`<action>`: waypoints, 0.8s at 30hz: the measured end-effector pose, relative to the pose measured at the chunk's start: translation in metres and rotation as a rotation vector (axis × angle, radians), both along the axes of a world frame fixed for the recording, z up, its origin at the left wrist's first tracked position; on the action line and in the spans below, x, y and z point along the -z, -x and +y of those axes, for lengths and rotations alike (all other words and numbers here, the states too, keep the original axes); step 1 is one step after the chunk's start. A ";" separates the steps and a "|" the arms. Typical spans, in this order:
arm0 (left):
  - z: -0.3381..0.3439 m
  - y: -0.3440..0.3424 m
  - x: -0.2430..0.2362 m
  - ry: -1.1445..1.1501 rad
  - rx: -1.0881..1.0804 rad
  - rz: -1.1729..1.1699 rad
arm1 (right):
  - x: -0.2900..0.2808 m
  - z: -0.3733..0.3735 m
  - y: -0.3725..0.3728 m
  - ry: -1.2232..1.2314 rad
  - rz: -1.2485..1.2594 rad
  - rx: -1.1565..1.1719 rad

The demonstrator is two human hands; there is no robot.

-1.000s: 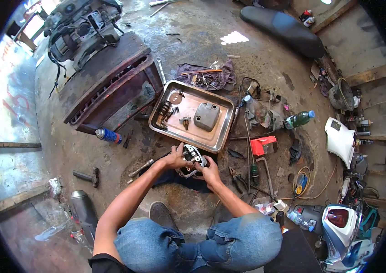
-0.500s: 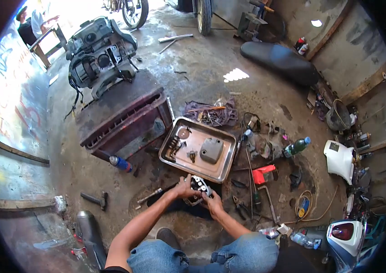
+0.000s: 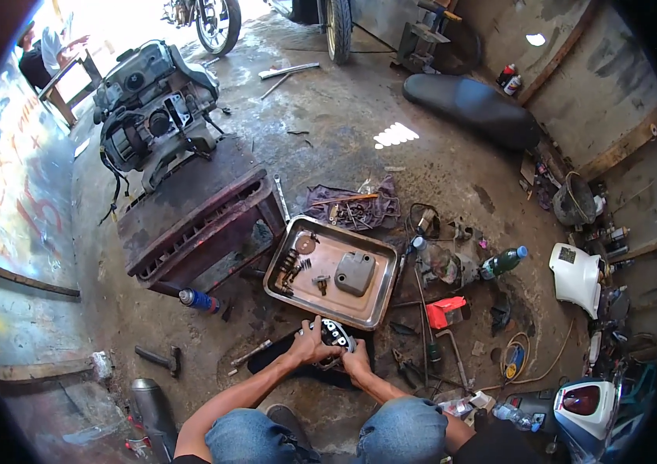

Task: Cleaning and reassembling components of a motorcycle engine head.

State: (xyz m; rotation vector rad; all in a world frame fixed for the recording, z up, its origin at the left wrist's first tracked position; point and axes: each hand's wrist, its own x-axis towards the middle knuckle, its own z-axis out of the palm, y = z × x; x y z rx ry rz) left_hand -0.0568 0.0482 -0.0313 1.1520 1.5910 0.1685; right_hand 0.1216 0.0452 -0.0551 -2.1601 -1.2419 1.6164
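Grey floor (image 3: 336, 155) spreads wide past the metal tray (image 3: 381, 267). Near the tray's closest edge, the left hand (image 3: 309, 346) grips one side of a silver engine part (image 3: 335, 333) and the right hand (image 3: 357, 363) grips the other. One bent rod (image 3: 458, 359) lies to the right; a hammer (image 3: 160, 359) lies farther left.

Red lettering (image 3: 41, 215), hand-painted — on left wall (image 3: 30, 315)

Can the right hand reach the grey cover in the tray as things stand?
Probably yes: the grey cover lies exposed in the open tray, only its rim between; but the right hand is occupied, gripping a metal part.
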 end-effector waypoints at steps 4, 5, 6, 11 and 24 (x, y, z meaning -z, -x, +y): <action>-0.006 0.002 0.017 -0.169 0.004 0.114 | 0.001 -0.002 0.013 -0.161 -0.096 -0.057; -0.001 0.005 0.007 -0.145 -0.019 0.072 | -0.009 0.005 0.015 -0.114 -0.067 -0.046; -0.004 0.012 0.009 -0.155 -0.018 0.126 | -0.017 0.006 0.021 -0.068 -0.022 -0.043; 0.020 -0.011 0.018 -0.115 0.004 0.082 | 0.053 0.011 -0.026 -0.052 0.120 0.040; 0.016 0.023 0.012 -0.045 0.093 -0.009 | -0.024 -0.004 -0.013 0.228 0.686 0.290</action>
